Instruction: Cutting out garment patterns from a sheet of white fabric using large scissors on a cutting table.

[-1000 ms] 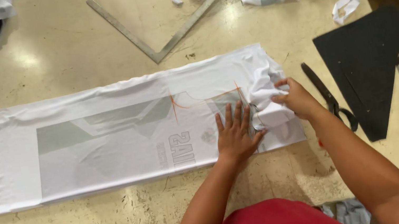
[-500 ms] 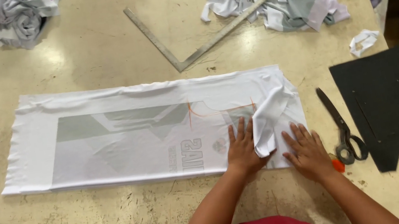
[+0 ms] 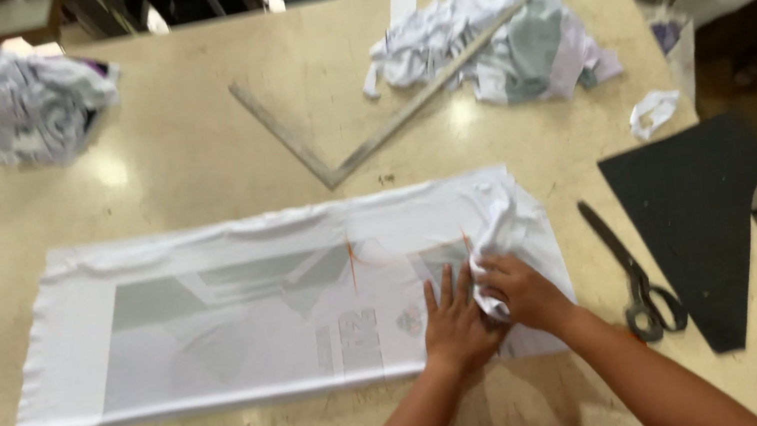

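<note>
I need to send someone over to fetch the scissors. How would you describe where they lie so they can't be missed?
On the beige worktable, look right of the long white printed fabric panel that the right hand bunches. The dark-handled metal scissors lie between that fabric and the flat black pointed pattern piece, blades pointing away, the only tool with looped handles.

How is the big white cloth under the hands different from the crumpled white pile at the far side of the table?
The big white printed cloth lies spread flat; the crumpled white and grey fabric pile is bunched up. The cloth lies near the person, under the left hand and right hand; the pile lies far away, untouched, under a metal ruler. Both rest on the beige table.
</note>
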